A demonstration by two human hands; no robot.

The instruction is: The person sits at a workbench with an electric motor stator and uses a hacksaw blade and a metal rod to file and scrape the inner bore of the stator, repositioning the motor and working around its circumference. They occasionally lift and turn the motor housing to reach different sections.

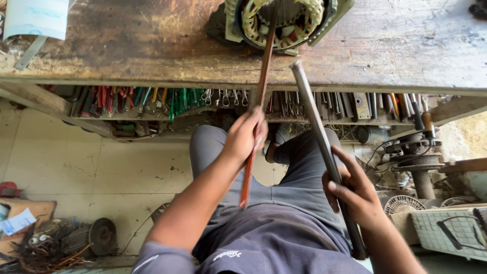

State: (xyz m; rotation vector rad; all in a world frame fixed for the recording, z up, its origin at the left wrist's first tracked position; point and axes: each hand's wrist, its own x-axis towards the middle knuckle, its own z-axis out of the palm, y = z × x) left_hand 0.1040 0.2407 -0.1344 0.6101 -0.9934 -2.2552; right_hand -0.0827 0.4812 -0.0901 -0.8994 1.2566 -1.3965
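Nearest the viewer: grey trousers (284, 223) of the seated person, knees pointing toward the bench. Left hand (246, 136), fingers wrapped closed round a long reddish-brown rod (257, 109); the rod runs from just above the lap up over the bench edge, its far end reaching into the motor stator. Right hand (355, 190), curled round a grey steel bar (317, 132), thumb and forefinger visibly folded over it; the bar slants from beside the right hip up to the bench edge, its upper tip lying near the rod but apart from it. Floor, left: pale tiles (76, 167), with a tangle of scrap wire and a dark round part (101, 236) in the corner. Floor, right: a metal stand with stacked discs (418, 162), a small fan grille (403, 204), a light plastic crate (451, 231). Middle distance: an open shelf (228, 99) under the bench top, packed with a row of hand tools, red and green handles at left, spanners at centre, assorted steel pieces at right. Farthest: worn wooden bench top (152, 45), stained dark; on it the motor stator (284, 20), a greenish housing ringed with yellow-bound windings; a white sheet (35, 18) at the far left corner.
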